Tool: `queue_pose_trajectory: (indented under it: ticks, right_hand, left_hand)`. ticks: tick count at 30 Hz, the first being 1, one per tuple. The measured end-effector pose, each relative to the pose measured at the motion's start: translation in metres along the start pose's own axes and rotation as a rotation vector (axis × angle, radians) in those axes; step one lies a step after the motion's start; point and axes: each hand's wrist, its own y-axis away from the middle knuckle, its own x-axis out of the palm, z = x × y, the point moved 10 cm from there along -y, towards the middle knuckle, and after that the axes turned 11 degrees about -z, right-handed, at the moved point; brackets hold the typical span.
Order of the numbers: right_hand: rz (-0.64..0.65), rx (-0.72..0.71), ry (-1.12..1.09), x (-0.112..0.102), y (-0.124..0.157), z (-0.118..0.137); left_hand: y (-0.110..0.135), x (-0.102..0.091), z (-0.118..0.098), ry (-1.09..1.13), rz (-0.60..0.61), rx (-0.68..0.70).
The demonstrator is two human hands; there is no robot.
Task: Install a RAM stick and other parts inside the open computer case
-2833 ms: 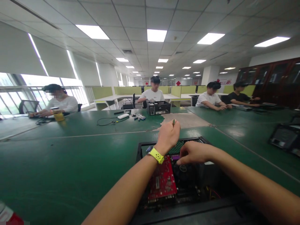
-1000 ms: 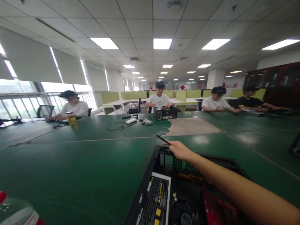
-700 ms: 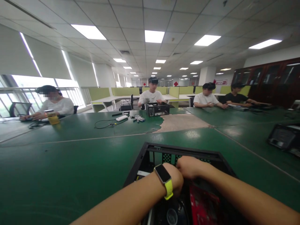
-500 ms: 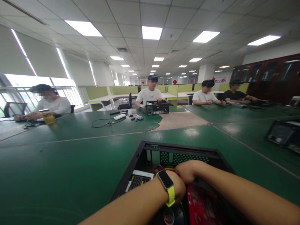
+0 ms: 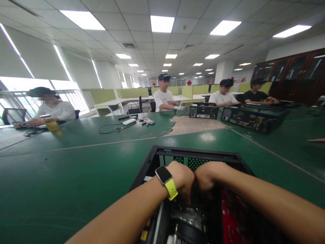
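Observation:
A black computer case lies open on the table in front of me, its perforated end panel on the far side. My left hand, wearing a watch with a yellow-green strap, reaches inside with its fingers curled downward. Beside it, my right hand is also curled into the case, the two nearly touching. What either hand grips is hidden behind the knuckles. Below them, metal parts with a dark band show inside. A red board lies under my right forearm.
Across the green table stand two other computer cases. Several co-workers sit around it. Another person's fingers enter at the right edge. Gloves, a white power strip and a yellow cup lie farther off.
My left hand has risen and moved forward, uncovering metal parts inside the case. Across the table, one case has shifted right from before a co-worker; the case at far right has moved left.

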Motion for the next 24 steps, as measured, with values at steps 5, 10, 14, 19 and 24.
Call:
queue_pose_trajectory:
  ticks: [5, 10, 14, 19, 24]
  right_hand:
    - [0.312, 0.173, 0.195, 0.022, 0.023, -0.015]
    - [0.427, 0.325, 0.195, 0.037, 0.024, -0.035]
    - [0.433, 0.346, 0.146, 0.040, 0.022, -0.037]
    - [0.423, 0.421, 0.114, 0.039, 0.037, -0.043]
    - [0.370, 0.349, 0.083, 0.032, 0.056, -0.050]
  left_hand:
    - [0.008, -0.003, 0.013, -0.068, 0.088, 0.032]
    - [0.015, 0.038, -0.017, 0.162, 0.424, 0.189]
    - [0.001, 0.034, -0.023, -0.089, 0.322, 0.234]
    - [-0.002, 0.026, -0.011, -0.193, 0.313, 0.133]
    - [0.000, 0.017, 0.001, -0.244, 0.275, 0.056]
